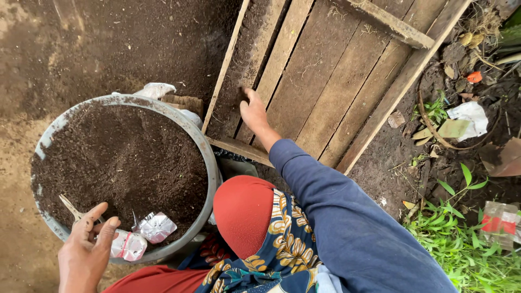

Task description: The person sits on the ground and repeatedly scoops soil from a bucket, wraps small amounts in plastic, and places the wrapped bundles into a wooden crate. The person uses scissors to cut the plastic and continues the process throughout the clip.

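My left hand [84,252] rests at the near rim of a round grey basin [209,157] full of dark soil. A pair of pale scissors [69,206] pokes out from under its fingers, pointing up-left over the soil. Two crumpled silver and pink packets [145,234] lie on the soil right beside that hand. My right hand [253,111], in a blue sleeve, reaches forward into a wooden slatted tray [325,76]. Its fingertips touch the dark soil [239,70] spread along the tray's left side. It holds nothing.
My red and patterned clothing [255,228] fills the bottom centre. Bare earth [81,43] lies at the left. To the right are grass [467,249], dry leaves, a bent hoop [429,122], white scraps [469,114] and a clear packet [499,222].
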